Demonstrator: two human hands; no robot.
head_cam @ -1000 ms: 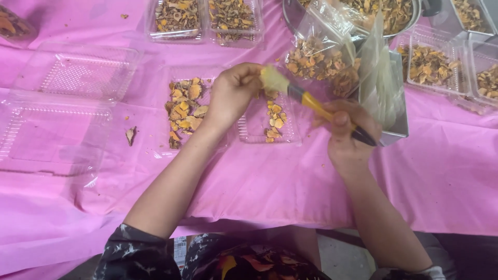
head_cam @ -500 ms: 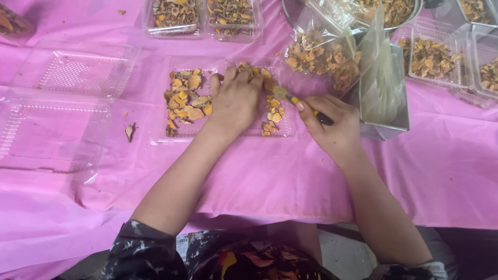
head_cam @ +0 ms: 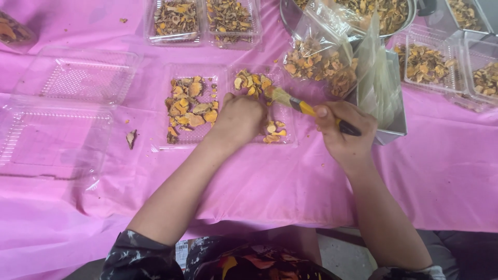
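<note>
A clear two-compartment plastic tray [head_cam: 223,72] lies on the pink tablecloth [head_cam: 290,181] with orange-yellow dried slices [head_cam: 188,106] in both halves. My left hand [head_cam: 239,118] rests closed on the tray's middle, over the slices; what it grips is hidden. My right hand [head_cam: 346,134] holds a brush [head_cam: 306,107] with a yellow and black handle. Its pale bristles point left into the right compartment, next to my left hand.
Empty clear trays [head_cam: 57,140] lie at the left. Filled trays [head_cam: 203,21] sit at the back, more [head_cam: 430,65] at the right. A clear bag of slices [head_cam: 319,62] leans by a metal bowl [head_cam: 363,15]. A stray piece [head_cam: 130,138] lies on the cloth.
The brush, raised a second ago, came down to the tray. My left hand settled over the tray's middle and my right hand now sits lower with the bristles on the slices.
</note>
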